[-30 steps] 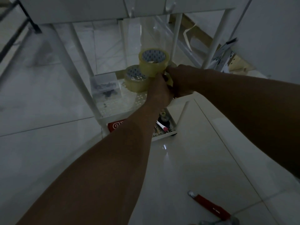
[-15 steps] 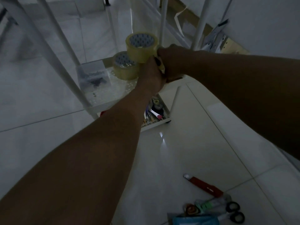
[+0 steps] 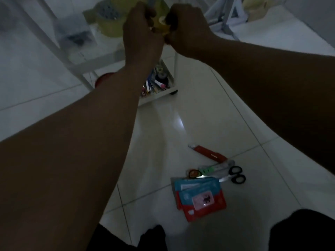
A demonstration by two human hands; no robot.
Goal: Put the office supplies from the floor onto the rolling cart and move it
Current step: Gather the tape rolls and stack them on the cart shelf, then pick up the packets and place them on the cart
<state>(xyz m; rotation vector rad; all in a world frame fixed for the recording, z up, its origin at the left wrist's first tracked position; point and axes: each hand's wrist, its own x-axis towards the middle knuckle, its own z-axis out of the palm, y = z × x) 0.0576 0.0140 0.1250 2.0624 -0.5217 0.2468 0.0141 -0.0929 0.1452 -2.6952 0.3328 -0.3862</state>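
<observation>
Both the left hand [image 3: 143,31] and the right hand [image 3: 183,28] are gripping a yellowish tape roll [image 3: 161,24] with curled fingers above the cart [image 3: 85,58] shelf, while scissors [image 3: 233,175] and a red cutter [image 3: 208,153] are lying on the floor [image 3: 199,115].

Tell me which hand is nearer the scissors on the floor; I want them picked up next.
Right, narrowly. Both the right hand and the left hand are up at the cart, holding tape, far above the scissors, which lie toward the right arm's side.
</observation>
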